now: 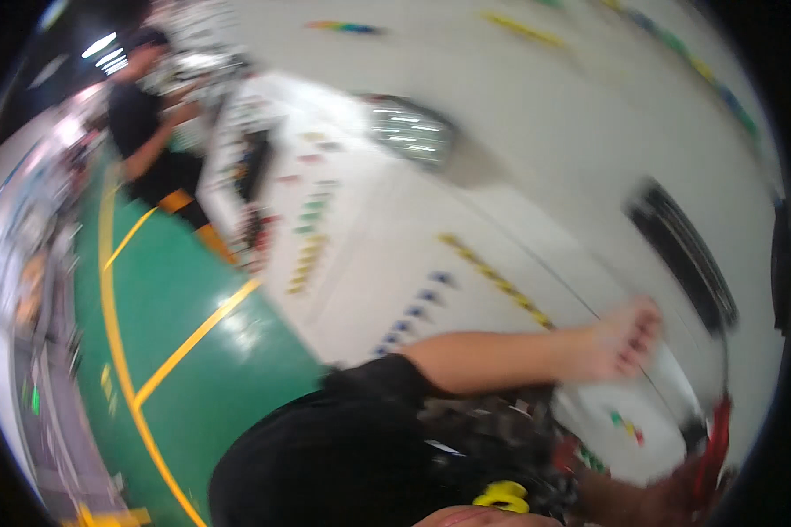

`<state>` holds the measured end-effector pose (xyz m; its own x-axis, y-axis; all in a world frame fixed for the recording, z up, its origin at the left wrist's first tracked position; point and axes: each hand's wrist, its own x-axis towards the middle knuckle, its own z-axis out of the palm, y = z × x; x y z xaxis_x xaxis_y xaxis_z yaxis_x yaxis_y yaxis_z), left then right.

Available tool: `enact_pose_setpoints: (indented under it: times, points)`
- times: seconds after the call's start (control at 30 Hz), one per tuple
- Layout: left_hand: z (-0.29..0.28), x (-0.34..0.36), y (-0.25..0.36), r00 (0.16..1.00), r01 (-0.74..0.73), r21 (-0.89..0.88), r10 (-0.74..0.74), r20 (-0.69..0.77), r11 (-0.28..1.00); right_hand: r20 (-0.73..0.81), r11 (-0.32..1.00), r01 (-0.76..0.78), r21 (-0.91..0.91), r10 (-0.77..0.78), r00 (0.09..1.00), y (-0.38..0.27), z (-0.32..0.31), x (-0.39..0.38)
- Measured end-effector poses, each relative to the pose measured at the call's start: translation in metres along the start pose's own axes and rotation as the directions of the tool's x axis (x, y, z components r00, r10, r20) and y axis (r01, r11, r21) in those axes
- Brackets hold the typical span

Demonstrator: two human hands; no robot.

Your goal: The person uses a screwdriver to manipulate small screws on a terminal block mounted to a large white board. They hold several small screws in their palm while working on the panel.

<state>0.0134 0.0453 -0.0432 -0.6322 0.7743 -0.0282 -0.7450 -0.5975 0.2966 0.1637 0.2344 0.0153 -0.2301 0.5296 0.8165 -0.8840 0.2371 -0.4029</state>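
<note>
The picture is tilted and smeared by motion. My left arm, in a short black sleeve, stretches over a white table (360,290). My left hand (626,342) is closed above it with fingers curled in, and whatever they may hold is hidden. Below it, at the lower right, my right hand (668,496) is dark and blurred beside a red object (718,439) with a thin cord above it. I cannot tell whether that hand grips it. Between the hands lies a small green, yellow and red piece (626,427) on a white surface.
Rows of small blue pieces (410,316), yellow pieces (308,263) and green pieces (316,209) lie on the table. A long black slotted panel (684,255) and a shiny clear-wrapped bundle (409,130) stand beyond. Another person (145,114) works at the far left, by the green floor (193,316).
</note>
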Motion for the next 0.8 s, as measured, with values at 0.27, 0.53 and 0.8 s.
enact_pose_setpoints:
  times: [0.27, 0.53, 0.8]
  points:
    - [-0.007, -0.011, 0.012, 0.998, 0.022, 0.069, -0.026, 0.063, 0.997, 0.139, 0.951, 0.308, -0.008, -0.304, 0.943, 0.007, 0.062, -0.017]
    - [0.002, -0.005, 0.010, 0.997, 0.031, 0.087, -0.037, 0.068, 0.996, 0.307, 0.872, 0.460, -0.169, -0.397, 0.865, 0.004, 0.072, -0.012]
    - [0.001, -0.009, 0.013, 0.997, 0.008, 0.103, -0.017, 0.081, 0.995, 0.260, 0.828, 0.511, -0.230, -0.454, 0.852, 0.016, 0.085, -0.009]
